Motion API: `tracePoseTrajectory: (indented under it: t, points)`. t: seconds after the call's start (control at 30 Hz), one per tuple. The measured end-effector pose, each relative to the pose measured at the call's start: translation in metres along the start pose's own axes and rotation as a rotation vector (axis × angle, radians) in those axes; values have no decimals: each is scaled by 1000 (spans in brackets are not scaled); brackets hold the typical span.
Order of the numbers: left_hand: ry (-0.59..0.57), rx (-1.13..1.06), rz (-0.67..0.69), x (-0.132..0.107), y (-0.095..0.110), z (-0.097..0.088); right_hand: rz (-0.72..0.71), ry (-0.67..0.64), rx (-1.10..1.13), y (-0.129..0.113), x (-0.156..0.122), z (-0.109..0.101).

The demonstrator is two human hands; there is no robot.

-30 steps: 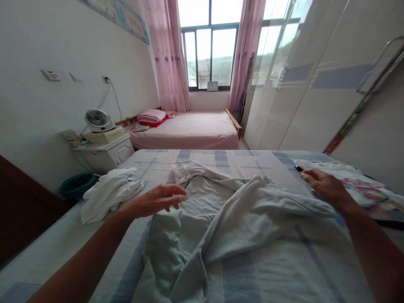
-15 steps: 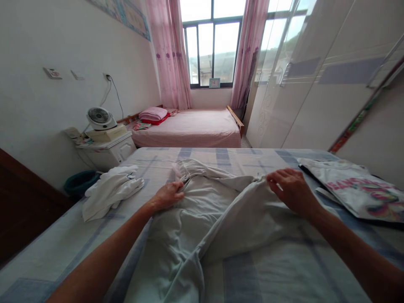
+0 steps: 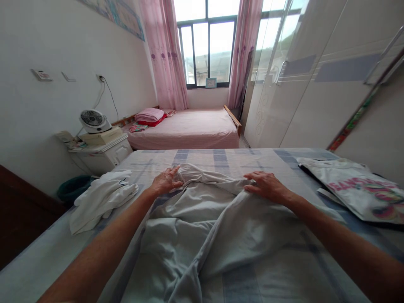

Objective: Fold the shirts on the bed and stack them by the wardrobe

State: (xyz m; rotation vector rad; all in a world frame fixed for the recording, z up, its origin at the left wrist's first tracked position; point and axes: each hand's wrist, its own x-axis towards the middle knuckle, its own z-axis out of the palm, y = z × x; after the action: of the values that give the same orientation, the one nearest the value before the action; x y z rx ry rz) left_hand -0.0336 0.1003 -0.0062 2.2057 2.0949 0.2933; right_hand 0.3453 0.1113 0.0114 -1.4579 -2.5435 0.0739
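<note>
Light grey pants (image 3: 189, 235) lie spread on the bed, their gathered waistband (image 3: 202, 174) towards the far side and one leg crossing diagonally. My left hand (image 3: 166, 181) rests at the left end of the waistband, index finger and thumb spread apart, touching the cloth. At the right end, my right hand (image 3: 267, 185) has its fingertips and thumb closed on the fabric edge. Part of the pants runs out of view at the bottom.
A crumpled white garment (image 3: 104, 198) lies at left on the checked bedsheet (image 3: 240, 277). A folded white printed shirt (image 3: 356, 185) lies at right. Beyond are a pink bed (image 3: 195, 130), a nightstand (image 3: 115, 151) with a fan (image 3: 94, 120), and a teal bin (image 3: 74, 189).
My right hand has moved left, bringing the waistband's right end inward. My left hand has shifted slightly left and away from me, and its fingers have spread. The view has shifted slightly.
</note>
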Motion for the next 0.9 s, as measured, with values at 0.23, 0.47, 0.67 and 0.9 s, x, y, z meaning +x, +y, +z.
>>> tracePoseTrajectory:
  t: [0.23, 0.47, 0.67, 0.9]
  points:
    - [117, -31, 4, 33, 6, -32, 81, -18, 83, 23, 17, -27]
    - [509, -186, -74, 134, 49, -83, 313, 233, -54, 70, 84, -58]
    - [444, -282, -36, 172, 77, -43, 331, 329, -89, 96, 111, -29]
    - [118, -266, 135, 36, 27, 2, -93, 156, -57, 105, 35, 15]
